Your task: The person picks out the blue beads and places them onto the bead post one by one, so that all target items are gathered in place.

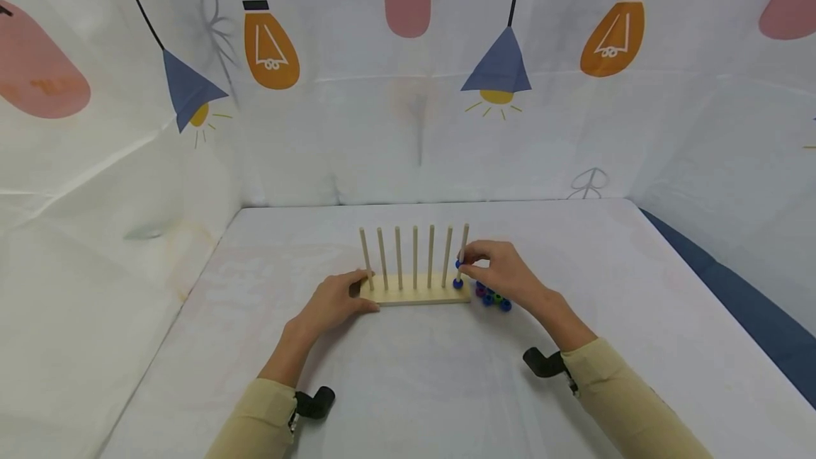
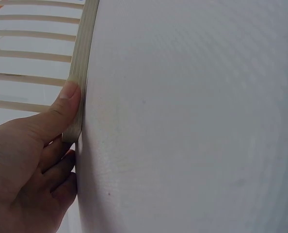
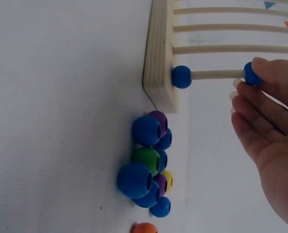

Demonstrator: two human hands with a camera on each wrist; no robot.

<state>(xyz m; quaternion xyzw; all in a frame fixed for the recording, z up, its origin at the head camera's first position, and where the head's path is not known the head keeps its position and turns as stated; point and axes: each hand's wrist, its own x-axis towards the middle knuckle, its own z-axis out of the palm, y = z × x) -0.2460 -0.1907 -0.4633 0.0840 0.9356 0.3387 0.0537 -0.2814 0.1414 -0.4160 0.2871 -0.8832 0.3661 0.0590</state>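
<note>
A wooden base [image 1: 414,296] with a row of several upright pegs [image 1: 415,253] stands on the table. My left hand [image 1: 333,300] grips its left end, with the thumb [image 2: 69,94] along the front edge and the fingers behind. At the rightmost peg, my right hand [image 1: 506,271] pinches a blue bead [image 3: 251,74] that is threaded on the peg, partway up. Another blue bead [image 3: 182,76] sits at the bottom of that same peg, against the base. The other pegs carry no beads.
Just right of the base lies a cluster of loose beads, among them a green bead [image 3: 146,160], a purple bead [image 3: 158,121] and a yellow bead [image 3: 168,180]. An orange bead [image 3: 145,228] lies a little apart. A patterned white cloth [image 1: 357,133] hangs behind the white table [image 1: 408,381].
</note>
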